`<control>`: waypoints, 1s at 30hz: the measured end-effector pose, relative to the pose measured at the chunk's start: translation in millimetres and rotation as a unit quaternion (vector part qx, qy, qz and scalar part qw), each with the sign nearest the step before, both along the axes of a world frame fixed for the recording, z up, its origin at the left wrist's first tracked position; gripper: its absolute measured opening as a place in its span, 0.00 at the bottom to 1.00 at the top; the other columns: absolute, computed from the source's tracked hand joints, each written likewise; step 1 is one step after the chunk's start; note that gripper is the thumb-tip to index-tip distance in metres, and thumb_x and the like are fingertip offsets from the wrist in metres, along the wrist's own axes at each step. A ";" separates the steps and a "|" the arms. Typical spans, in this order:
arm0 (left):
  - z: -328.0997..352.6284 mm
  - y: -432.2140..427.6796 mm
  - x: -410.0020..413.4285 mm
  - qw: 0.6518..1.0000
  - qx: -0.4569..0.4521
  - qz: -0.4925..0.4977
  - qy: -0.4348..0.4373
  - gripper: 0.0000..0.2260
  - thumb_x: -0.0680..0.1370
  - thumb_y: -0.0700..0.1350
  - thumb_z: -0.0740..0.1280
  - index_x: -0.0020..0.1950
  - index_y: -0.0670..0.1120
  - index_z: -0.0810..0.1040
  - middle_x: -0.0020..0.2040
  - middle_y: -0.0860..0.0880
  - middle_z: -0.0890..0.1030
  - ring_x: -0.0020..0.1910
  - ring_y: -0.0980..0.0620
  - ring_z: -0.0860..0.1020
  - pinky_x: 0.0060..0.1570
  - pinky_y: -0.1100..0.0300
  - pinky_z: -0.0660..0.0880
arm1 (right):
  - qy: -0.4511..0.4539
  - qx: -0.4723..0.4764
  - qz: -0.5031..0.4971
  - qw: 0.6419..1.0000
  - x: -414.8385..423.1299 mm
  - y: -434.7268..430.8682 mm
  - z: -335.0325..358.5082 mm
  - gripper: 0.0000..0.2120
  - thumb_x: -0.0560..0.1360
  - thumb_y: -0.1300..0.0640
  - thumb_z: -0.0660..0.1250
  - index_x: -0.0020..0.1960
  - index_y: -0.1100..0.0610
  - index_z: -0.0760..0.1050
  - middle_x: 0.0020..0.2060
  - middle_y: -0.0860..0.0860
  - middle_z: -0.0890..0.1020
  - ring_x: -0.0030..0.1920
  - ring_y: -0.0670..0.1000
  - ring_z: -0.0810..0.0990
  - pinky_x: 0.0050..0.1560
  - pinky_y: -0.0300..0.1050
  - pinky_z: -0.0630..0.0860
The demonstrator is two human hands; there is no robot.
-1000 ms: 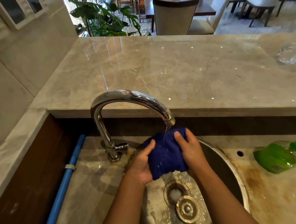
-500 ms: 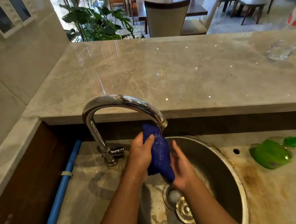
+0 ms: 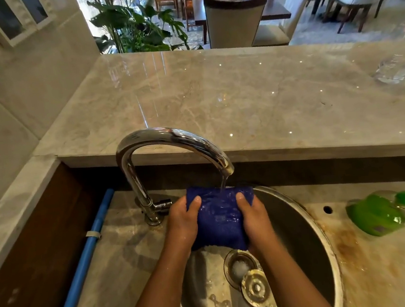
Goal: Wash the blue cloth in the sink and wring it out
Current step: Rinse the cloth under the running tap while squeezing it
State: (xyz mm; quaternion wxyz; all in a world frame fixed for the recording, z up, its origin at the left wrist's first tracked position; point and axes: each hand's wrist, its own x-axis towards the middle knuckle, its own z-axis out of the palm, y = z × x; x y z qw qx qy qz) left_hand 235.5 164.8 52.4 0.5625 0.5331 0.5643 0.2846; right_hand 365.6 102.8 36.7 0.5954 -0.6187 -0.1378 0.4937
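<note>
The wet blue cloth (image 3: 220,216) is spread between my two hands over the round steel sink (image 3: 300,233). My left hand (image 3: 182,221) grips its left edge, thumb on top. My right hand (image 3: 254,214) grips its right edge the same way. Water runs from the spout of the chrome tap (image 3: 161,142) onto the cloth's top edge. Below the cloth lie the open drain (image 3: 239,265) and a loose metal plug (image 3: 255,288).
A green soap bottle (image 3: 375,216) lies on its side on the stained counter right of the sink. A blue pipe (image 3: 84,268) runs along the left. Behind the tap a raised marble ledge (image 3: 216,97) carries a clear glass (image 3: 394,71) at the far right.
Half a second ago the cloth was bunched and rubbed between my hands under the spout. Now my hands have drawn apart and stretch it flat under the running water.
</note>
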 end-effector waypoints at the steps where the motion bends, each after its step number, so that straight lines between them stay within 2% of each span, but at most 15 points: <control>1: -2.7 -2.9 3.9 1.000 -0.006 0.018 0.001 0.07 0.83 0.49 0.60 0.49 0.54 0.77 0.48 0.49 0.82 0.46 0.52 0.81 0.47 0.52 0.79 | -0.067 0.003 -0.001 0.998 -3.6 -1.2 4.7 0.08 0.82 0.52 0.60 0.54 0.54 0.77 0.48 0.55 0.85 0.46 0.52 0.85 0.46 0.49 0.81; 3: -8.2 -6.4 13.4 0.997 -0.027 0.066 -0.031 0.08 0.82 0.50 0.61 0.49 0.51 0.78 0.47 0.46 0.83 0.44 0.48 0.82 0.45 0.51 0.80 | -0.169 0.026 -0.008 0.985 -15.0 -5.1 13.7 0.09 0.82 0.53 0.60 0.50 0.54 0.77 0.41 0.52 0.84 0.39 0.49 0.83 0.40 0.45 0.78; 5: -8.3 -6.6 23.3 0.990 -0.081 0.098 -0.062 0.06 0.82 0.50 0.62 0.50 0.51 0.77 0.47 0.47 0.83 0.44 0.49 0.81 0.40 0.55 0.78 | -0.261 0.052 0.006 0.964 -29.7 -10.7 17.8 0.09 0.82 0.53 0.60 0.47 0.53 0.76 0.37 0.51 0.82 0.35 0.45 0.80 0.37 0.43 0.76; 8: -1.9 -8.4 37.0 0.941 -0.233 0.126 -0.212 0.07 0.78 0.50 0.64 0.44 0.48 0.76 0.38 0.48 0.80 0.37 0.50 0.78 0.38 0.58 0.74 | -0.377 0.056 0.055 0.923 -47.6 -11.3 11.0 0.10 0.81 0.46 0.59 0.50 0.50 0.76 0.39 0.47 0.82 0.38 0.43 0.80 0.39 0.39 0.75; 10: -1.0 -15.5 41.0 0.934 -0.258 0.125 -0.213 0.14 0.80 0.51 0.62 0.42 0.44 0.79 0.34 0.46 0.80 0.36 0.48 0.79 0.40 0.56 0.75 | -0.417 0.040 0.053 0.906 -44.7 -3.3 4.4 0.15 0.80 0.43 0.56 0.51 0.51 0.77 0.40 0.46 0.82 0.40 0.43 0.80 0.41 0.40 0.75; 13: -6.0 -26.1 35.3 0.963 -0.178 0.086 -0.182 0.12 0.81 0.51 0.63 0.59 0.47 0.79 0.50 0.44 0.85 0.51 0.43 0.83 0.57 0.45 0.78 | -0.368 -0.016 0.057 0.928 -22.3 13.0 -7.5 0.09 0.83 0.52 0.58 0.49 0.52 0.75 0.40 0.48 0.82 0.40 0.45 0.81 0.41 0.43 0.76; 15: -2.9 -27.6 29.9 0.962 -0.140 0.047 -0.229 0.11 0.81 0.44 0.65 0.63 0.48 0.77 0.54 0.45 0.85 0.54 0.45 0.84 0.59 0.45 0.78 | -0.328 -0.031 0.047 0.943 -10.3 18.5 -14.7 0.08 0.83 0.56 0.59 0.47 0.52 0.75 0.39 0.49 0.82 0.38 0.46 0.81 0.41 0.46 0.77; 16: -0.2 -26.3 28.4 0.962 -0.122 0.031 -0.241 0.11 0.80 0.41 0.65 0.62 0.48 0.76 0.53 0.47 0.86 0.53 0.47 0.84 0.57 0.47 0.79 | -0.314 -0.030 0.032 0.948 -6.9 18.3 -14.4 0.09 0.83 0.57 0.59 0.46 0.51 0.75 0.39 0.50 0.82 0.37 0.45 0.81 0.40 0.45 0.77; 18: 0.0 -18.1 28.1 0.966 -0.097 0.047 -0.234 0.08 0.81 0.41 0.64 0.58 0.51 0.77 0.50 0.50 0.86 0.50 0.48 0.84 0.54 0.47 0.81 | -0.294 -0.008 -0.008 0.956 -6.7 11.6 -7.4 0.10 0.83 0.58 0.60 0.45 0.50 0.74 0.38 0.48 0.81 0.34 0.40 0.79 0.35 0.35 0.74; 20: -2.2 -4.4 30.4 0.975 -0.092 0.105 -0.174 0.06 0.82 0.44 0.62 0.51 0.52 0.77 0.48 0.48 0.85 0.46 0.48 0.83 0.49 0.48 0.80 | -0.282 0.042 -0.027 0.958 -16.2 2.8 3.5 0.08 0.82 0.58 0.60 0.46 0.51 0.75 0.37 0.47 0.80 0.34 0.38 0.79 0.34 0.30 0.72; 22: -4.7 4.4 34.5 0.968 -0.136 0.143 -0.153 0.09 0.83 0.46 0.59 0.46 0.50 0.76 0.45 0.44 0.84 0.42 0.49 0.81 0.45 0.53 0.77 | -0.303 0.079 0.013 0.950 -33.9 -3.7 9.0 0.07 0.82 0.57 0.61 0.49 0.51 0.76 0.38 0.46 0.81 0.38 0.39 0.80 0.38 0.31 0.73; 24: 1.4 0.1 42.7 0.929 -0.248 0.147 -0.232 0.14 0.83 0.48 0.57 0.42 0.46 0.76 0.34 0.45 0.82 0.37 0.50 0.77 0.41 0.58 0.73 | -0.357 0.067 0.049 0.930 -47.1 -4.0 5.4 0.10 0.81 0.49 0.59 0.53 0.51 0.77 0.40 0.44 0.82 0.41 0.41 0.81 0.42 0.35 0.75; 26: 1.2 -8.9 46.8 0.919 -0.288 0.129 -0.235 0.16 0.82 0.51 0.58 0.42 0.43 0.77 0.31 0.46 0.81 0.36 0.49 0.78 0.40 0.56 0.74 | -0.407 0.032 0.049 0.912 -43.9 4.2 -3.1 0.15 0.80 0.44 0.56 0.54 0.51 0.76 0.41 0.46 0.83 0.42 0.43 0.81 0.44 0.40 0.76; 28: -7.3 -17.9 45.9 0.948 -0.230 0.114 -0.186 0.12 0.82 0.49 0.61 0.55 0.43 0.79 0.43 0.43 0.83 0.45 0.44 0.82 0.49 0.50 0.79 | -0.416 0.002 0.057 0.908 -28.9 13.7 -8.7 0.11 0.82 0.48 0.57 0.53 0.52 0.75 0.42 0.48 0.83 0.42 0.46 0.81 0.44 0.43 0.76; 30: -14.2 -23.4 39.3 0.959 -0.179 0.087 -0.203 0.13 0.82 0.45 0.63 0.66 0.47 0.75 0.56 0.43 0.83 0.54 0.42 0.82 0.58 0.44 0.78 | -0.397 -0.021 0.062 0.916 -14.6 20.3 -13.6 0.08 0.83 0.53 0.58 0.52 0.54 0.75 0.41 0.50 0.82 0.40 0.46 0.80 0.41 0.43 0.75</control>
